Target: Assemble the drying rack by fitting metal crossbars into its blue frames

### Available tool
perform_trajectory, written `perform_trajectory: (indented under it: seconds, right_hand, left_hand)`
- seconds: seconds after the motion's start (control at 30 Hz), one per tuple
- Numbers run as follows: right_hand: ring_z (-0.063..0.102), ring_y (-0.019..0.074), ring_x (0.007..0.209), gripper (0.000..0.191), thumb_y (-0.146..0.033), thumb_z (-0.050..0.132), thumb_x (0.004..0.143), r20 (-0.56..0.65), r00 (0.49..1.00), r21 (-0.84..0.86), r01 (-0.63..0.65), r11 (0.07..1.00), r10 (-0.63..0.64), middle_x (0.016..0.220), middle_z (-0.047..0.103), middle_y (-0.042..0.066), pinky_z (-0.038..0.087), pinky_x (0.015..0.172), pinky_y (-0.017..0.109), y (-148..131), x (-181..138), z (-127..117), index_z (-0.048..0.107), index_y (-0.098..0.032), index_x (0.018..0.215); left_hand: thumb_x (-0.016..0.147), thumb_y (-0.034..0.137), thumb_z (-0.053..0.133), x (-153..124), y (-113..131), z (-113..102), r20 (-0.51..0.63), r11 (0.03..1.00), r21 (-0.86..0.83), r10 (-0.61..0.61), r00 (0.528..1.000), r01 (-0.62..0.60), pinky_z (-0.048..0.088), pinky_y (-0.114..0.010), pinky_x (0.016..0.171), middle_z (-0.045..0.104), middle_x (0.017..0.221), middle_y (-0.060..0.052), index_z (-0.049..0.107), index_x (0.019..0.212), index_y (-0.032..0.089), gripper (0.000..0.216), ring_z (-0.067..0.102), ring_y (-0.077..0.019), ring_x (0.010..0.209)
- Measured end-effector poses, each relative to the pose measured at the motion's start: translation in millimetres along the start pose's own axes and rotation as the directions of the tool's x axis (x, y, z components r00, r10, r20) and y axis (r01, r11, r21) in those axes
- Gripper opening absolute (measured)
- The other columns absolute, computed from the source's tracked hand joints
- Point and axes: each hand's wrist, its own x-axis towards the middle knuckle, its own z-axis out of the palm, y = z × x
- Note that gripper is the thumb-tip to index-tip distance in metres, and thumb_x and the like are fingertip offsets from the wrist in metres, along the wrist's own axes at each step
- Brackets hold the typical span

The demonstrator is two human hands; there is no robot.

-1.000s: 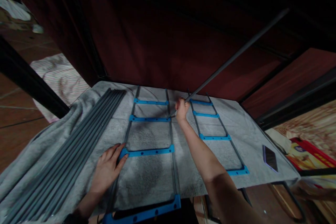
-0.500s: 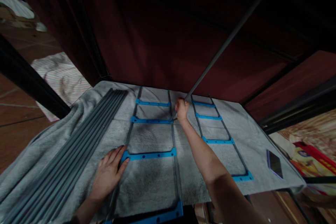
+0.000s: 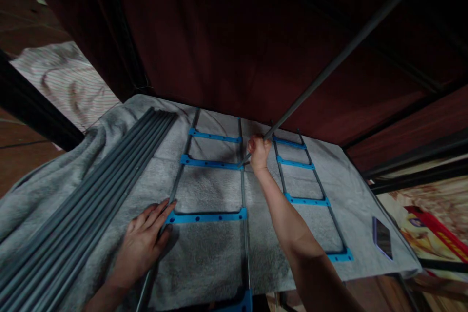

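My right hand [image 3: 260,151] is closed around a long grey rod [image 3: 329,70] near its lower end. The rod slants up to the right, and its lower tip meets the right end of a blue crosspiece [image 3: 212,162]. This crosspiece belongs to a ladder-like frame of grey rods and blue bars lying flat. My left hand [image 3: 144,239] rests with outstretched fingers on that frame's left rod, fingertips beside the left end of a nearer blue crosspiece [image 3: 208,218]. A similar frame [image 3: 307,200] lies to the right of my right forearm.
Several loose grey rods [image 3: 98,190] lie side by side at the left on the grey cloth [image 3: 270,248]. Near the cloth's right edge is a phone [image 3: 382,238]. A dark red panel [image 3: 226,53] rises behind, and a red-and-yellow package [image 3: 431,234] sits at the far right.
The rod in my right hand leans lower toward the right, its tip still at the crosspiece. My left thumb has come off the nearer crosspiece. The camera view has shifted slightly.
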Motion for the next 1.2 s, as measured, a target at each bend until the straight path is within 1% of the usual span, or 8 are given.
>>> perform_trajectory:
  seconds: [0.17,0.27,0.43,0.57,0.7,0.83,1.0,1.2]
  right_hand:
    - [0.019,0.0090,0.043,0.049,-0.049,0.057,0.083,-0.024,0.999,-0.032,-0.029,0.999,0.028,0.048,0.020,-0.009,0.020,0.041,0.025,-4.3,6.5,-1.5,0.021,-0.029,0.056]
    - [0.019,0.0091,0.043,0.047,-0.046,0.056,0.084,-0.025,1.000,-0.024,-0.005,1.000,0.004,0.048,0.020,-0.009,0.020,0.041,0.025,-7.3,12.6,1.0,0.021,-0.028,0.057]
    - [0.021,0.0095,0.043,0.050,-0.053,0.055,0.085,-0.018,1.000,-0.074,0.016,0.997,-0.017,0.049,0.020,-0.009,0.021,0.042,0.026,-6.3,15.9,12.7,0.021,-0.029,0.059]
    - [0.023,0.0098,0.045,0.049,-0.053,0.056,0.086,0.007,1.000,-0.089,-0.009,0.996,0.009,0.051,0.022,-0.008,0.022,0.043,0.027,1.8,12.6,17.0,0.023,-0.028,0.060]
    - [0.022,0.0098,0.046,0.049,-0.050,0.057,0.085,0.023,1.000,-0.062,-0.016,0.998,0.017,0.052,0.020,-0.007,0.022,0.043,0.027,6.6,13.8,15.0,0.022,-0.028,0.059]
    - [0.022,0.0094,0.045,0.052,-0.051,0.060,0.083,0.078,0.997,-0.030,-0.009,1.000,0.011,0.051,0.021,-0.008,0.022,0.043,0.026,8.1,14.3,15.5,0.023,-0.028,0.056]
    - [0.023,0.0088,0.045,0.052,-0.052,0.063,0.083,0.121,0.992,-0.043,-0.030,0.999,0.035,0.051,0.023,-0.009,0.023,0.044,0.025,9.7,11.8,15.6,0.025,-0.028,0.055]
    - [0.019,0.0074,0.042,0.056,-0.054,0.068,0.080,0.161,0.986,0.028,-0.039,0.999,0.034,0.049,0.019,-0.010,0.021,0.041,0.025,11.0,14.9,10.1,0.025,-0.028,0.055]
  left_hand:
    - [0.102,0.043,0.042,0.3,2.5,-4.1,0.016,0.999,-0.029,-0.039,0.999,0.039,0.049,-0.050,0.104,0.063,0.153,-0.007,0.057,0.153,0.028,0.056,0.056,-0.0337,0.137]
    - [0.102,0.045,0.041,0.5,4.0,-5.1,0.019,0.998,-0.037,-0.053,0.998,0.054,0.048,-0.051,0.106,0.063,0.153,-0.007,0.057,0.154,0.027,0.057,0.056,-0.0339,0.136]
    - [0.103,0.045,0.040,-0.7,2.8,-0.4,-0.011,0.997,-0.050,-0.067,0.998,0.067,0.047,-0.050,0.107,0.063,0.153,-0.008,0.056,0.155,0.025,0.058,0.055,-0.0340,0.137]
    - [0.103,0.041,0.040,-1.1,1.8,1.0,0.005,0.998,-0.031,-0.054,0.999,0.054,0.048,-0.051,0.104,0.062,0.154,-0.010,0.055,0.155,0.024,0.057,0.055,-0.0349,0.137]
    - [0.101,0.039,0.039,0.2,2.3,-2.0,0.031,0.998,-0.039,-0.048,0.998,0.050,0.049,-0.050,0.104,0.061,0.155,-0.010,0.054,0.156,0.026,0.058,0.056,-0.0341,0.139]
    - [0.101,0.039,0.039,1.9,2.6,-3.8,0.043,0.997,-0.052,-0.057,0.997,0.059,0.051,-0.050,0.102,0.061,0.154,-0.011,0.055,0.156,0.024,0.059,0.056,-0.0349,0.138]
    - [0.099,0.037,0.042,1.1,0.4,-1.0,0.033,0.996,-0.065,-0.056,0.998,0.058,0.051,-0.049,0.102,0.062,0.154,-0.009,0.054,0.157,0.027,0.060,0.057,-0.0344,0.137]
    - [0.102,0.039,0.039,-2.4,-3.3,3.7,0.005,0.998,-0.057,-0.023,1.000,0.023,0.049,-0.048,0.103,0.062,0.154,-0.010,0.050,0.159,0.025,0.059,0.057,-0.0341,0.136]
